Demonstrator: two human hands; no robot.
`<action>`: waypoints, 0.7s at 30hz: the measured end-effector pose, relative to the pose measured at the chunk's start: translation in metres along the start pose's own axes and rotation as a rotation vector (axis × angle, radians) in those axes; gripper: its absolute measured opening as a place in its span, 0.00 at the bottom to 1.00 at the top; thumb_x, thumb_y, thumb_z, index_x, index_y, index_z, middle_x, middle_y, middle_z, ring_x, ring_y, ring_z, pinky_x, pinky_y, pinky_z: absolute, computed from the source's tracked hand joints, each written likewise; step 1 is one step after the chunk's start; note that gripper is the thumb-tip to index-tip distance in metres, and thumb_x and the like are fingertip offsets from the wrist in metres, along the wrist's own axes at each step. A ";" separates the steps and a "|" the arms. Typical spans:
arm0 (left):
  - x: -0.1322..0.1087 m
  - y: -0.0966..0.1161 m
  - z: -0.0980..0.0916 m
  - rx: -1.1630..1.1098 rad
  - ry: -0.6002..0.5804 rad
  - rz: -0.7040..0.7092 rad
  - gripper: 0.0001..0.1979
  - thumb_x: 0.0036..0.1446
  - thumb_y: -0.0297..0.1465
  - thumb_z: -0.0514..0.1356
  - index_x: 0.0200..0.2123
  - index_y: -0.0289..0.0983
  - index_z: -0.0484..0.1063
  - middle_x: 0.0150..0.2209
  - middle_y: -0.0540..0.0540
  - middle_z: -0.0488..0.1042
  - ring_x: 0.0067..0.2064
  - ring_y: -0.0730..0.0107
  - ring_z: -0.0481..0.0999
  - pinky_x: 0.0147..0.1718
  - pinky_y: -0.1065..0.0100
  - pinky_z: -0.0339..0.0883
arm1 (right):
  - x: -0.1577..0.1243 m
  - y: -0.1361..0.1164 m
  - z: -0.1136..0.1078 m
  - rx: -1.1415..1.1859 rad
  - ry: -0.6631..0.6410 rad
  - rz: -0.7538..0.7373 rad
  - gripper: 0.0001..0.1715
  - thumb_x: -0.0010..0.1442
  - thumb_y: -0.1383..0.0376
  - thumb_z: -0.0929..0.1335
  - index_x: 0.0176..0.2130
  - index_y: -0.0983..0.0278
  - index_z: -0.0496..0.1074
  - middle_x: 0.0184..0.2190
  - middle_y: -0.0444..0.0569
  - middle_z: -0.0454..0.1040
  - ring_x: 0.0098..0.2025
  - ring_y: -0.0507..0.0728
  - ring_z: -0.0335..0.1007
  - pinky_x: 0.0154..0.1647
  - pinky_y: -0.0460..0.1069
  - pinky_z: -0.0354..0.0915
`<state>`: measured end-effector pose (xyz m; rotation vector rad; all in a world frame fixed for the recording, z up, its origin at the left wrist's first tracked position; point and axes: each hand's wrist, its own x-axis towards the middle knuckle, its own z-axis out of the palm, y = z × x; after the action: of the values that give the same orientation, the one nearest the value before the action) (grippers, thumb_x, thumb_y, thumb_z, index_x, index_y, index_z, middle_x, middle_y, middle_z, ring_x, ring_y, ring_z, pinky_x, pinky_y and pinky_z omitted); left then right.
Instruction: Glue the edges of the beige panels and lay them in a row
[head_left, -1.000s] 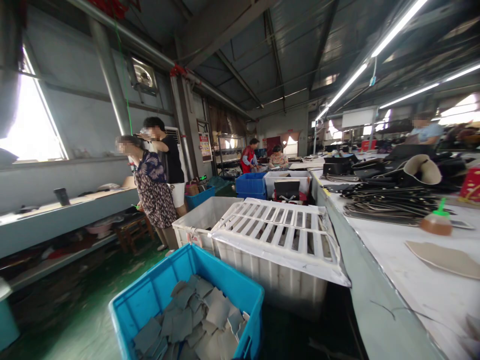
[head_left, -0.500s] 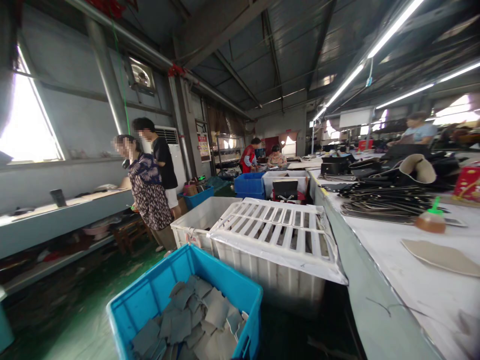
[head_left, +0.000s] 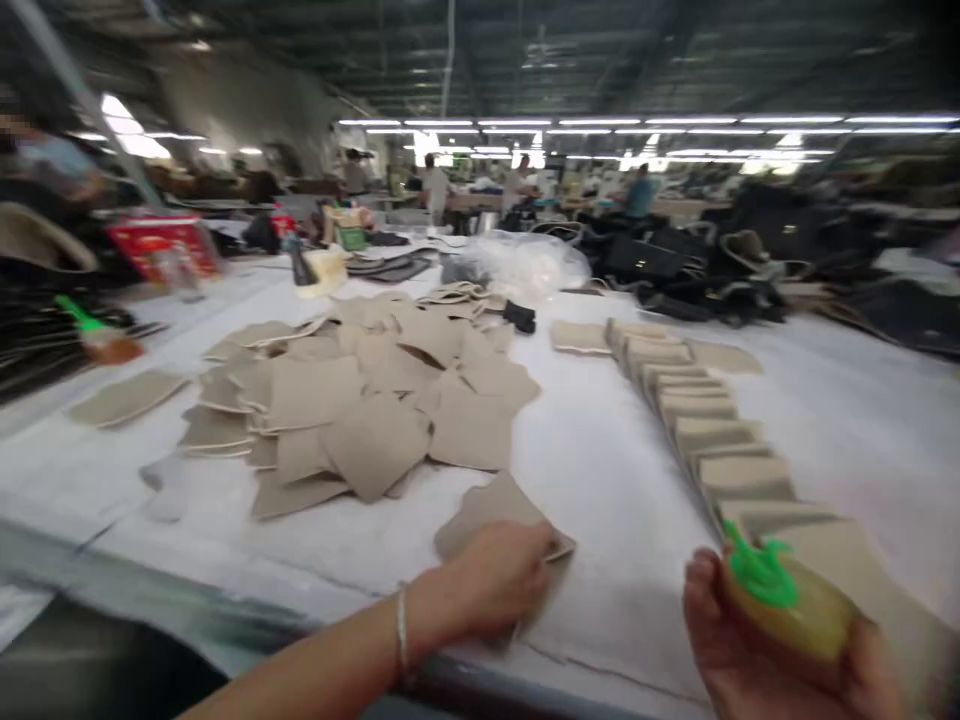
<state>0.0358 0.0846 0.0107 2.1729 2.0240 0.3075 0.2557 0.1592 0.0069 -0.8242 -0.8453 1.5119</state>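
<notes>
My left hand (head_left: 499,580), with a band at the wrist, is closed on the edge of a beige leather-like piece (head_left: 487,505) near the table's front edge. Its fingertips are partly hidden. In my right hand (head_left: 709,625) is a squeeze bottle (head_left: 802,610) with a green nozzle cap and amber liquid, tilted with the nozzle toward the upper left. Just beyond my left hand lies a loose pile of similar beige pieces (head_left: 382,430). A row of overlapping, folded-looking pieces (head_left: 742,478) runs away from me beyond the bottle.
The white-covered table (head_left: 577,440) has its front edge close to me. A second green-capped bottle (head_left: 105,340) stands at left, near a red box (head_left: 165,250). Behind the pieces are a clear plastic bag (head_left: 525,265) and black bags (head_left: 652,260). People are in the background.
My view has swung right, from the aisle with the blue crate to the table. Both hands have come into view, the left with a beige piece, the right with the squeeze bottle.
</notes>
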 end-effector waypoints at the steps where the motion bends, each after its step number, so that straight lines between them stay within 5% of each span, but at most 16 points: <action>1: 0.006 -0.001 -0.004 -0.180 -0.086 0.004 0.16 0.60 0.29 0.51 0.46 0.42 0.74 0.38 0.47 0.81 0.37 0.65 0.79 0.34 0.72 0.68 | -0.001 -0.009 -0.004 0.029 0.127 0.016 0.15 0.61 0.51 0.67 0.44 0.53 0.76 0.43 0.49 0.76 0.41 0.61 0.76 0.33 0.54 0.77; 4: 0.007 -0.010 -0.017 -0.424 -0.172 -0.049 0.19 0.59 0.26 0.50 0.50 0.42 0.72 0.44 0.47 0.79 0.45 0.60 0.77 0.44 0.66 0.67 | -0.007 -0.027 -0.005 0.001 0.207 -0.054 0.15 0.52 0.56 0.73 0.42 0.54 0.76 0.45 0.49 0.75 0.43 0.64 0.76 0.34 0.57 0.78; 11: 0.007 -0.010 -0.018 -0.458 -0.204 -0.022 0.22 0.60 0.27 0.48 0.53 0.43 0.72 0.50 0.48 0.77 0.50 0.60 0.75 0.51 0.64 0.64 | -0.028 -0.019 -0.018 -0.301 0.097 -0.085 0.30 0.47 0.57 0.77 0.49 0.58 0.71 0.41 0.50 0.74 0.41 0.61 0.73 0.37 0.50 0.74; 21: 0.010 -0.012 -0.022 -0.417 -0.226 0.053 0.17 0.57 0.25 0.48 0.40 0.41 0.74 0.39 0.46 0.79 0.42 0.62 0.78 0.41 0.68 0.65 | -0.051 -0.021 0.018 -0.886 0.079 -0.322 0.31 0.49 0.53 0.75 0.50 0.55 0.67 0.44 0.48 0.70 0.47 0.64 0.67 0.50 0.55 0.59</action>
<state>0.0192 0.0954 0.0290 1.9070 1.6143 0.4255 0.2555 0.1094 0.0362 -1.2877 -1.5386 0.7779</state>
